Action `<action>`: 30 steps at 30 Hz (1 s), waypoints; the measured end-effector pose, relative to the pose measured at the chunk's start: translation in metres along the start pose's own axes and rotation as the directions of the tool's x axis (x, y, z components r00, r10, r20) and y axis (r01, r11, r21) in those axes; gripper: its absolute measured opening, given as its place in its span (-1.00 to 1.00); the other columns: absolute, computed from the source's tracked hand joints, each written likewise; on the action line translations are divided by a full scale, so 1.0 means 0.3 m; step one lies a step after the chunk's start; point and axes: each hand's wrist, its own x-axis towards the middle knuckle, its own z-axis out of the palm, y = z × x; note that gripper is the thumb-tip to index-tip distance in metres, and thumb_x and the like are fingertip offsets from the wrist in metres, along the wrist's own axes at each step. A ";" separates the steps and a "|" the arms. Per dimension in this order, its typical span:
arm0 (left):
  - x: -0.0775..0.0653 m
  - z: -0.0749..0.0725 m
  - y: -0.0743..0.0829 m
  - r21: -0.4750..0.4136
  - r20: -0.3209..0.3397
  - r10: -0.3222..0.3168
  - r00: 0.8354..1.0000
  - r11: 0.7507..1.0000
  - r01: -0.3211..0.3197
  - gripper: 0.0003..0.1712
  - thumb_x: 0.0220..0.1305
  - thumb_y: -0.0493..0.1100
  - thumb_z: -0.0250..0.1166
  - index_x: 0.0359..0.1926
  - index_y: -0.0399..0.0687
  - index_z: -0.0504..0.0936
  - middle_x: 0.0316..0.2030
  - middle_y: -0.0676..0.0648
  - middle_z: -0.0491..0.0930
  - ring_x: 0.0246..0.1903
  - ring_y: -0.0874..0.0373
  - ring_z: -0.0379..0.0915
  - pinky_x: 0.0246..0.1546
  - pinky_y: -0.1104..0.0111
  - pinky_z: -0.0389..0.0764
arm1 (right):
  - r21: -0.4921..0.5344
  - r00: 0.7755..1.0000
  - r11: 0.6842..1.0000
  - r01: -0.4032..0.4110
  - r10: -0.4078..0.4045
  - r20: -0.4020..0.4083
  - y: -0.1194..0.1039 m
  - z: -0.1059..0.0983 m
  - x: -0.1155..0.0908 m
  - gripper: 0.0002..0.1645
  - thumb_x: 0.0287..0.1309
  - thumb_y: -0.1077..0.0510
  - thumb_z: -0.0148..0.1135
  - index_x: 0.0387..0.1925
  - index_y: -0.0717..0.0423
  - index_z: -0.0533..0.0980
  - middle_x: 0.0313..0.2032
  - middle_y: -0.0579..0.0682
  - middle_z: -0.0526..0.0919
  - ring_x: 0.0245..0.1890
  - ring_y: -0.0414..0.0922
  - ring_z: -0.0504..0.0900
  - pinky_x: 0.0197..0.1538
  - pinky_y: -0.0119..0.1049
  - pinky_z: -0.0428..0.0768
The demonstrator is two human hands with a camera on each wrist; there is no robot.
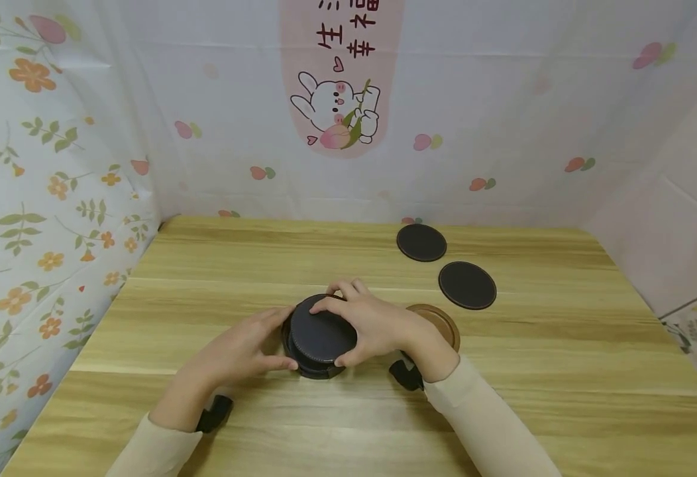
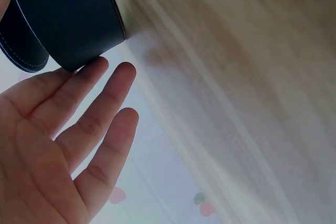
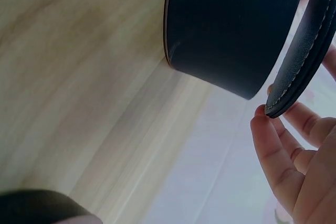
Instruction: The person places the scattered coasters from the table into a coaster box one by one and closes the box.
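A dark round coaster with a stitched edge sits tilted over the mouth of a black cylindrical coaster holder. My right hand holds the coaster by its rim, thumb at the near side and fingers at the far side. On the left, my left hand grips the holder's wall between thumb and fingers. The left wrist view shows the smooth dark holder against fairly straight fingers. In the right wrist view the coaster slants away from the holder. The holder's inside is hidden.
Two dark round coasters lie flat at the back right of the wooden table. A brown round piece with a raised rim is partly covered by my right wrist. Patterned cloth hangs behind and at the left.
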 end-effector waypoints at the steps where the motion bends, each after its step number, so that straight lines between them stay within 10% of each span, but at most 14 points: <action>1: 0.001 -0.001 0.000 -0.001 -0.001 0.001 1.000 1.000 -0.001 0.07 0.07 0.23 0.47 0.47 -0.16 0.27 0.38 -0.17 0.39 0.37 -0.11 0.33 0.35 -0.03 0.40 | -0.003 1.000 1.000 0.001 -0.001 0.004 -0.001 0.002 0.002 -0.06 -0.11 -0.10 0.56 0.35 -0.27 0.34 0.33 -0.02 0.19 0.27 -0.06 0.18 0.20 -0.16 0.52; 30: 0.010 0.001 -0.004 -0.054 0.012 -0.006 1.000 0.998 0.006 0.11 0.05 0.29 0.44 0.49 -0.13 0.22 0.36 -0.16 0.41 0.31 -0.05 0.42 0.32 0.00 0.45 | -0.083 0.997 0.997 0.003 0.003 0.078 -0.006 0.018 0.034 -0.07 -0.06 -0.18 0.54 0.36 -0.29 0.34 0.43 -0.01 0.15 0.31 -0.06 0.17 0.23 -0.05 0.49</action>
